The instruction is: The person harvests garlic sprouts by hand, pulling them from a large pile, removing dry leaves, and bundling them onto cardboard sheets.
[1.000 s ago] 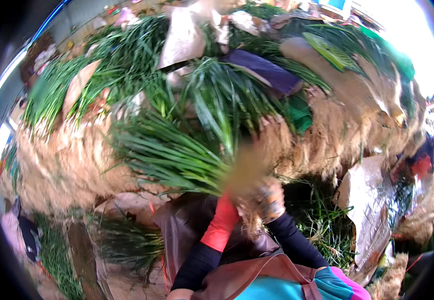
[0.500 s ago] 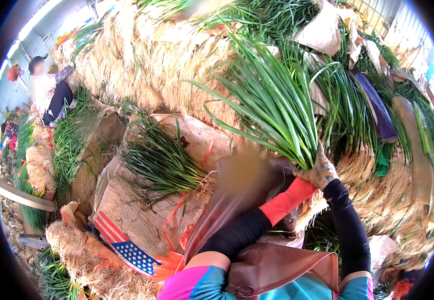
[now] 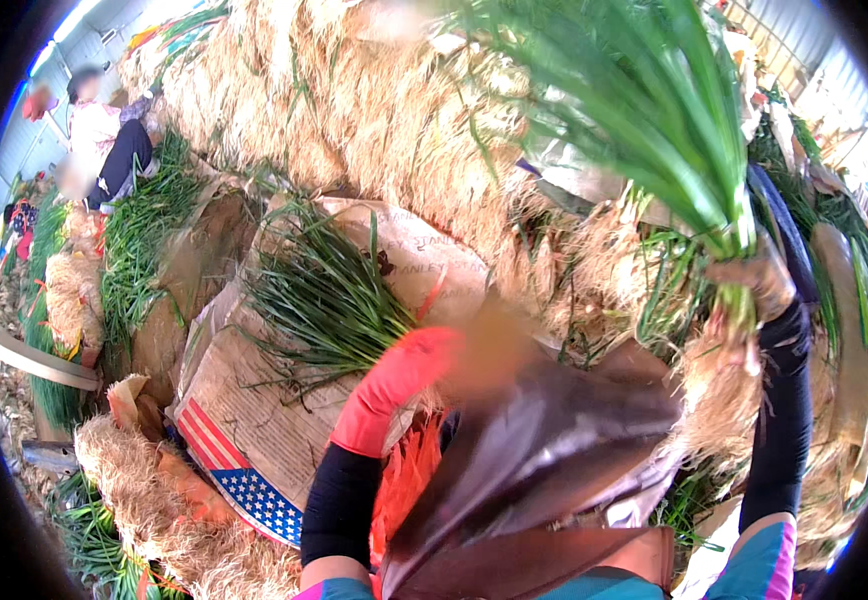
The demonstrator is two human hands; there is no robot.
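Note:
My right hand (image 3: pixel 762 285), in a mottled glove, is wrapped round the base of a bunch of green onions (image 3: pixel 689 130). The long leaves fan up and left, blurred by motion; pale roots hang below the fist. At the end of a red cuff (image 3: pixel 384 395), my left hand (image 3: pixel 459 350) is mostly hidden by a brownish smudge, so its fingers do not show. Near it, a second bunch of green onions (image 3: pixel 329 285) lies on printed brown sacking (image 3: pixel 289 440), leaves pointing up and left.
A high pile of pale-rooted bunches (image 3: pixel 334 110) rises ahead. A brown apron (image 3: pixel 544 430) spreads before me, beside red plastic strands (image 3: pixel 409 480). More roots (image 3: pixel 174 500) lie at lower left. Another person (image 3: pixel 104 140) is at far left, near a curved pale rail (image 3: pixel 39 360).
My right hand has carried its bunch rightward and up, away from my left hand. My left hand has left that bunch and moved left, toward the bunch on the sacking.

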